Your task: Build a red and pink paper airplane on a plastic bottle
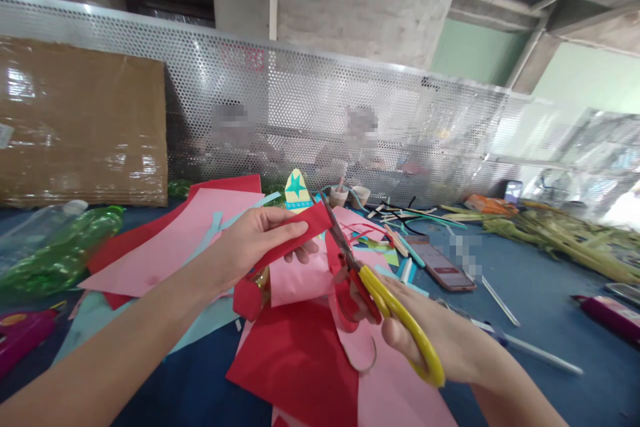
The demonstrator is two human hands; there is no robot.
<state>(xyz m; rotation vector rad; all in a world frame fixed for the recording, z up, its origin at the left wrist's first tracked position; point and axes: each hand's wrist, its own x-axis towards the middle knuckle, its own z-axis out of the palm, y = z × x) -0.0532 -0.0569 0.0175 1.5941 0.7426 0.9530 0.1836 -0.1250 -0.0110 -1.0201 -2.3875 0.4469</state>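
Note:
My left hand (273, 237) pinches a folded strip of red paper (314, 217) between thumb and fingers. My right hand (420, 320) is closed round the yellow handles of a pair of scissors (375, 287). The scissor blades point up and left, beside the right end of the red strip; I cannot tell if they touch it. Below both hands lie a sheet of red paper (305, 360) and sheets of pink paper (395, 380). A small yellow cutout with a teal star (295, 185) stands just behind the left hand.
Green plastic bottle (65, 253) and purple glue gun (25, 337) lie at left. A phone (440, 263), clear sticks (540, 352) and dried husks (565, 243) lie at right. Two small cups (360, 196) stand behind. A cardboard box (83, 123) and perforated metal screen (310, 100) bound the back.

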